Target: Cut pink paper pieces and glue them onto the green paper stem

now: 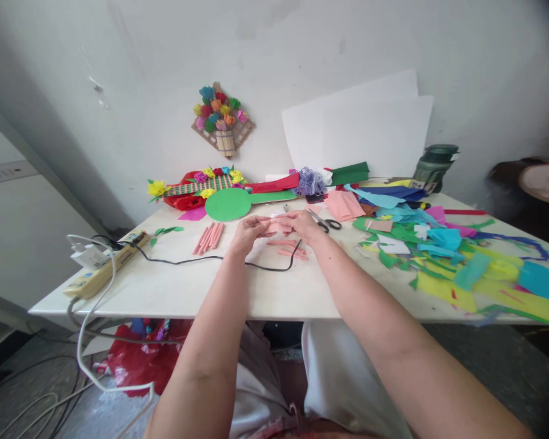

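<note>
Above the middle of the table, a small piece of pink crepe paper [277,226] is stretched between both hands. My left hand [249,231] pinches its left end and my right hand [302,224] pinches its right end. To the left of the hands lies a bundle of rolled pink paper sticks [208,238]. Thin pink strips [293,250] lie on the table under the right hand. Black-handled scissors [332,224] rest just right of that hand. A green paddle-shaped board [229,204] lies behind the left hand.
A black cord [187,261] crosses the table from a power strip [105,268] at left. Coloured paper scraps [466,262] cover the right side, with folded pink paper [344,206] behind the scissors. A dark green bottle [432,169] stands at the back right.
</note>
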The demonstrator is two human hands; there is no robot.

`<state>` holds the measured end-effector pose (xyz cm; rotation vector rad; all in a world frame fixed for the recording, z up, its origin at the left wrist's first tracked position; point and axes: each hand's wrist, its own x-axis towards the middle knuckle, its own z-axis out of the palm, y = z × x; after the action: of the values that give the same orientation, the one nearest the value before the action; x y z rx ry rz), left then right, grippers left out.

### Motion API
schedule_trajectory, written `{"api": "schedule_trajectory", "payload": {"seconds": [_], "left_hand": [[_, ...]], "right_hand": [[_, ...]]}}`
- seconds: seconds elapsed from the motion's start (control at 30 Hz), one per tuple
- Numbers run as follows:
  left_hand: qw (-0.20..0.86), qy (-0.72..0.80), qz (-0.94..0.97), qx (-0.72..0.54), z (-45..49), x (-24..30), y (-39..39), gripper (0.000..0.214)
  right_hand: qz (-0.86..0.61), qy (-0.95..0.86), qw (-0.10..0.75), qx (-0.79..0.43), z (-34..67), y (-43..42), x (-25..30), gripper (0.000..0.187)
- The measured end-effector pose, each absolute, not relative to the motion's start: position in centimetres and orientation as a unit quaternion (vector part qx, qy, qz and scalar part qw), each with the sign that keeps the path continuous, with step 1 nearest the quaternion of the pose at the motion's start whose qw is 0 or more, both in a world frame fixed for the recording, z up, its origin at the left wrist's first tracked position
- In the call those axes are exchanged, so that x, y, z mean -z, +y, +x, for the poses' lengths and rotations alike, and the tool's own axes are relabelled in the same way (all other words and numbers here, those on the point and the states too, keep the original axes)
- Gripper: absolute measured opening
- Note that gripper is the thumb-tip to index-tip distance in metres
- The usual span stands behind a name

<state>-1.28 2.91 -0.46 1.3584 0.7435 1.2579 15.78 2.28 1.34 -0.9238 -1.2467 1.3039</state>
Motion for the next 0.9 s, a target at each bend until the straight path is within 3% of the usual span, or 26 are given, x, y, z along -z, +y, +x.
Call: {"api": "schedule_trajectory", "payload": {"seconds": [0.53, 0.9], "left_hand": [[0.591, 0.284, 0.539, -0.529, -1.57, 0.08, 2.44, 0.039], [0.607, 0.264, 0.531, -0.529, -1.73, 0.44, 2.58, 0.032]], "right_hand": [[-0.288, -0.506, 0.536, -0.611, 16.26, 2.2, -1.57, 0.027], [-0.326, -0.539, 0.552, -0.547, 15.88, 2.63, -1.07, 0.03]]}}
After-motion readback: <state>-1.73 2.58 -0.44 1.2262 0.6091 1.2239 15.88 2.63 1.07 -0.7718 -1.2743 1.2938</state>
